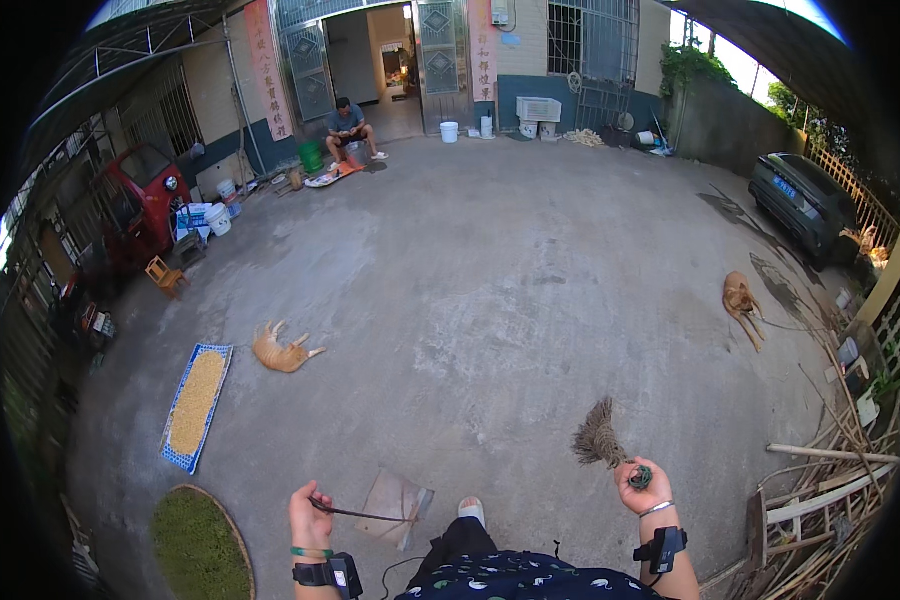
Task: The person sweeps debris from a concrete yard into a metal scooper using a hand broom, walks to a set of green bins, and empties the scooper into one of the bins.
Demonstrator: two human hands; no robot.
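Observation:
My left hand (310, 521) grips the thin dark handle of a flat metal dustpan (398, 503), which rests tilted on the concrete just in front of my foot (471, 511). My right hand (642, 487) is closed around the green-wrapped grip of a short straw hand broom (601, 440), whose bristles fan up and to the left, raised off the ground. Both wrists wear black strapped devices. The two hands are about a body's width apart.
Two tan dogs (284, 352) (742, 300) lie on the concrete yard. A blue mat of grain (196, 402) and a round tray of green material (201, 546) lie at left. Bamboo poles and planks (830, 470) pile at right. A person (349, 128) sits by the doorway; a dark car (807, 203) is parked right.

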